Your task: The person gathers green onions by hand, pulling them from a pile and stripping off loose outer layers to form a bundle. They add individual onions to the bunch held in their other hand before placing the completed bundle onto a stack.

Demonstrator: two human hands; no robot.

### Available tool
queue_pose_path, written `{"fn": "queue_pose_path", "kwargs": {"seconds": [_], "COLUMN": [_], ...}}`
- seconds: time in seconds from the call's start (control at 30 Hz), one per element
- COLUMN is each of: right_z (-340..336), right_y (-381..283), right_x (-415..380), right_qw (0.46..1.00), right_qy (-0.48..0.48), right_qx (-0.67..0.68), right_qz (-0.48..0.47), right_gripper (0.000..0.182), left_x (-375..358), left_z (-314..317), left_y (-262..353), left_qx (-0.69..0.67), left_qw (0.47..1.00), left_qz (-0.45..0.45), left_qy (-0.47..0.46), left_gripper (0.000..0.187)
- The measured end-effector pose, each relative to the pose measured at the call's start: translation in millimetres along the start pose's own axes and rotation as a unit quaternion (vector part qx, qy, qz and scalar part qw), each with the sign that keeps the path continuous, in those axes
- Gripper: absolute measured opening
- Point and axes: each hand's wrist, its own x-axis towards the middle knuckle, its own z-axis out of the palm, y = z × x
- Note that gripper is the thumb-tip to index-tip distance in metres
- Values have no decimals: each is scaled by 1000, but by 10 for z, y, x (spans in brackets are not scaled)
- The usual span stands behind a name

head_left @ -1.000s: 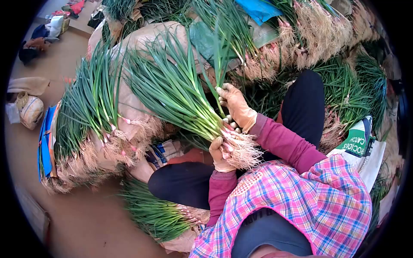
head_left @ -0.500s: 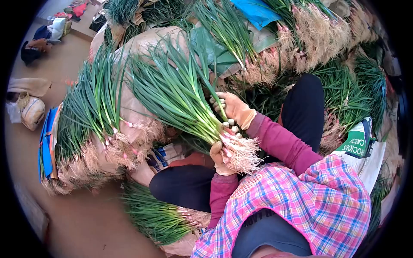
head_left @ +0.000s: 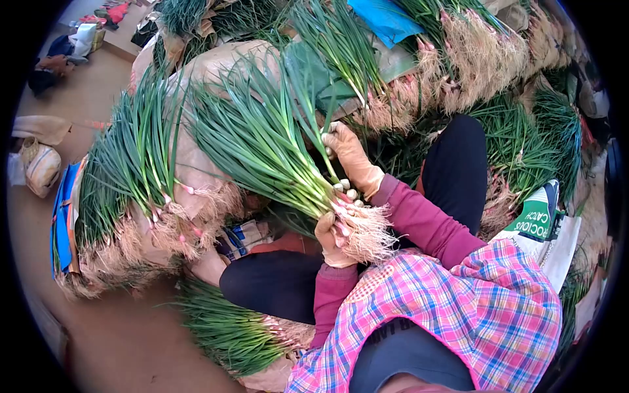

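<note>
- Left hand [head_left: 335,241]: fingers wrapped round green bunch [head_left: 278,147] at pale bases, roots over lap.
- Right hand [head_left: 352,156]: fingers pinching slim stalk [head_left: 331,169] beside it.
- More rooted greens [head_left: 145,147] lie leftward.

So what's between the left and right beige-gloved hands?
Head view: the pale stem bases of a long-leaved green onion bunch, between left hand and right hand.

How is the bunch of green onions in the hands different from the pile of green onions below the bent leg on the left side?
The held bunch is gripped by the left hand; the pile has no hand on it.
The bunch's leaves fan toward the upper left, while the pile's spread left and slightly downward.
Both have long green leaves and pinkish stem ends.
</note>
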Motion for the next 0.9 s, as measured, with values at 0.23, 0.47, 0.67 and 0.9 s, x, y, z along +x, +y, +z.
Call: {"fn": "queue_pose_path", "kwargs": {"seconds": [0.23, 0.47, 0.67, 0.9], "right_z": [-93, -311, -849, -883], "right_y": [-151, -154, -131, -572], "right_x": [23, 56, 119, 744], "right_qw": [993, 851, 574, 640], "right_qy": [-109, -44, -428, 51], "right_qx": [-7, -442, -698, -764], "right_qz": [-36, -281, -26, -66], "right_gripper": [15, 13, 32, 30], "left_x": [34, 45, -6, 67], "left_z": [81, -28, 173, 62], "left_y": [-23, -15, 110, 90], "left_qx": [-5, 31, -25, 44], "left_qw": [999, 999, 989, 995], "left_qz": [30, 39, 95, 91], "left_qy": [-17, 10, -111, -25], "left_gripper": [60, 55, 56, 56]}}
